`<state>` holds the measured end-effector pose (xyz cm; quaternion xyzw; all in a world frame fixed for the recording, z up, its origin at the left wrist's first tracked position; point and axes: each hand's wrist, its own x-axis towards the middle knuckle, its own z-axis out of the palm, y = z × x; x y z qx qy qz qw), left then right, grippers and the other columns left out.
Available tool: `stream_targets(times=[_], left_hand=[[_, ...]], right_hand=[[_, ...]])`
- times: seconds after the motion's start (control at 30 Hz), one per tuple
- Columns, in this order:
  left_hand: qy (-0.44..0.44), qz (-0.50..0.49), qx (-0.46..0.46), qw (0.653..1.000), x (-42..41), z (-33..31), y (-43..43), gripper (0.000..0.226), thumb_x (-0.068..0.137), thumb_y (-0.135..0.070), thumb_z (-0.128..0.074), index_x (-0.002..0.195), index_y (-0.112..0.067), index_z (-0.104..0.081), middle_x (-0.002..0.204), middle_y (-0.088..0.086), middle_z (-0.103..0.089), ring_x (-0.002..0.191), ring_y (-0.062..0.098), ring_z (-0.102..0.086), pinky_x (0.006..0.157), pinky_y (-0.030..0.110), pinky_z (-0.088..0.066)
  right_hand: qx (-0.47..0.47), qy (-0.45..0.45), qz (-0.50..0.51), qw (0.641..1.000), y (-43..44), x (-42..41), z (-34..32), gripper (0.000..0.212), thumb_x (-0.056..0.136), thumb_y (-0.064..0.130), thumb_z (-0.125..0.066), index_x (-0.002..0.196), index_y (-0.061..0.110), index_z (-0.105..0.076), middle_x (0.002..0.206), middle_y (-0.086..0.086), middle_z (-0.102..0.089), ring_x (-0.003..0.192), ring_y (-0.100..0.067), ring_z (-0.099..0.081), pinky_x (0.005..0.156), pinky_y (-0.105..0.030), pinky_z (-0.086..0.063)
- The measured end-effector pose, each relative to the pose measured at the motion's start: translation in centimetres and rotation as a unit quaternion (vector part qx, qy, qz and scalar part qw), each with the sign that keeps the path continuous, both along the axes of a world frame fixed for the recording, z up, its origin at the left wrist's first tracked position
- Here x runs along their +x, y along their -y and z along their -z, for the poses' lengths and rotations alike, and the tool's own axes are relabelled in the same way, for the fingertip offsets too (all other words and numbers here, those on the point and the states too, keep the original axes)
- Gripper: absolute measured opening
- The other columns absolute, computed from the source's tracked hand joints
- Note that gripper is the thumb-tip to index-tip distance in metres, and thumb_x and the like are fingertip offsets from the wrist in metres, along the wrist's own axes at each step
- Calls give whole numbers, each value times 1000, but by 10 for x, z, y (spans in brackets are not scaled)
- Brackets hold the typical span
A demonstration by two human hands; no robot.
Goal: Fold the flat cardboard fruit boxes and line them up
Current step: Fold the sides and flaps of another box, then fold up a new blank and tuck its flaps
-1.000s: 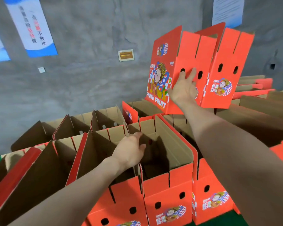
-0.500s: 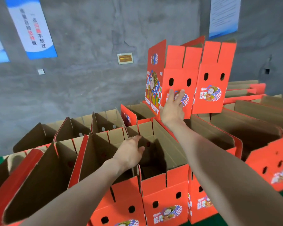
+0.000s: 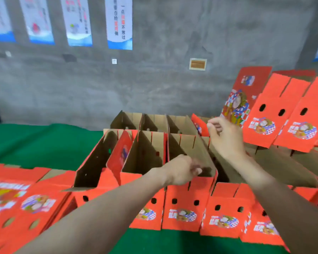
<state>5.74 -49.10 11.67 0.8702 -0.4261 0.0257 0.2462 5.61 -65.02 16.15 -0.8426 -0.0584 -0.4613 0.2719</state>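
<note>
The folded red box (image 3: pixel 283 114), printed and hole-punched, leans tilted just right of your right hand (image 3: pixel 226 140), whose fingers are loosely curled and hold nothing. Your left hand (image 3: pixel 182 172) curls at the rim of the row (image 3: pixel 184 208) beneath it; it is too blurred to tell whether it grips.

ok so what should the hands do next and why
Probably reach the left hand over to the pile of flat boxes at the near left and take the top one. The right hand hangs loose, holding nothing, above the row of folded boxes; the left sits at one box's rim, grip too blurred to tell. Flat ones still need folding.
</note>
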Motion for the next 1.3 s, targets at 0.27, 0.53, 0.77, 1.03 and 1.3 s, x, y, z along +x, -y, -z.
stream_targets(times=[0.27, 0.53, 0.77, 1.03, 1.3], left_hand=[[-44, -255, -304, 917, -61, 69, -227, 18, 93, -8, -56, 103, -5, -71, 99, 8, -72, 91, 19, -67, 80, 26, -51], [-57, -516, -210, 829, -57, 149, -429, 23, 95, -14, -52, 103, 0, -68, 101, 20, -70, 95, 34, -65, 79, 35, -45], [-144, -453, 168, 864, -45, 196, -506, 58, 99, -45, -31, 151, -23, -17, 160, -2, -4, 147, 19, -1, 114, 54, -8], [80, -424, 22, 902, -100, 210, -511, 40, 84, -41, -55, 113, -15, -68, 114, 16, -64, 104, 36, -62, 87, 47, -46], [-73, -439, 122, 887, -111, 229, -547, 129, 47, -85, 34, 152, -27, -13, 161, 2, -1, 148, 25, 4, 116, 47, 3]], right_hand=[[-114, -32, -119, 986, -153, -58, 56, 8, 80, 10, -61, 74, 10, -67, 60, 0, -62, 58, -12, -57, 61, -27, -39], [-136, -160, -180, 961, -292, -76, 108, 8, 85, 6, -67, 77, 5, -67, 60, -1, -59, 57, -27, -58, 58, -38, -48], [-143, -297, -202, 922, -381, -90, 148, 15, 94, 26, -55, 93, 15, -66, 86, 0, -69, 81, -21, -62, 75, -38, -49], [-74, -592, -76, 799, -400, -98, 218, 54, 97, 36, -50, 140, 5, -38, 138, -12, -50, 129, -26, -45, 102, -31, -36], [339, -557, -29, 758, -444, -98, 241, 23, 94, 21, -54, 103, 2, -64, 104, -17, -66, 89, -26, -60, 75, -31, -45]])
